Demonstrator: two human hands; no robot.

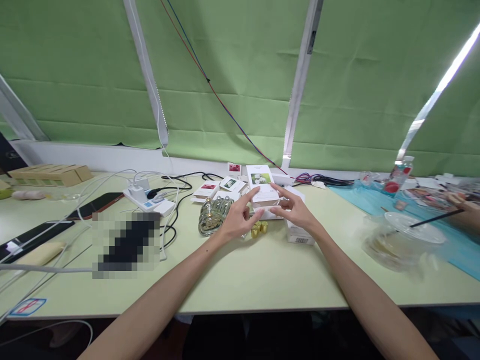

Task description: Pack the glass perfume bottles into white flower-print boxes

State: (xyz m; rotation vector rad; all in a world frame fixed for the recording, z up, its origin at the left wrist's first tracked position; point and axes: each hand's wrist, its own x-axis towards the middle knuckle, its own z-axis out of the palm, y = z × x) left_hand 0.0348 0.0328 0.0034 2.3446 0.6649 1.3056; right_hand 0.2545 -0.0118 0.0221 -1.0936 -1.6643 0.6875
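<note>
A white cardboard box (pixel 261 176) with a picture of white flowers stands tilted in front of me, on or against other small white boxes. My left hand (pixel 242 217) has its curved fingers at the box's left side, the index finger on its edge. On the opposite side, my right hand (pixel 296 207) grips the edge with thumb and fingers. Left of my left hand lie several clear glass bottles (pixel 212 217). Small gold caps (pixel 258 229) sit on the table below the box. Another white box with a barcode (pixel 299 234) is under my right hand.
Flower-printed boxes (pixel 206 190) lie behind the bottles. A power strip (pixel 148 200) with cables and several phones (pixel 98 205) are on the left. At right, a clear plastic container (pixel 397 242) looks blurred, near a blue sheet (pixel 345 197) and another person's hand (pixel 465 205).
</note>
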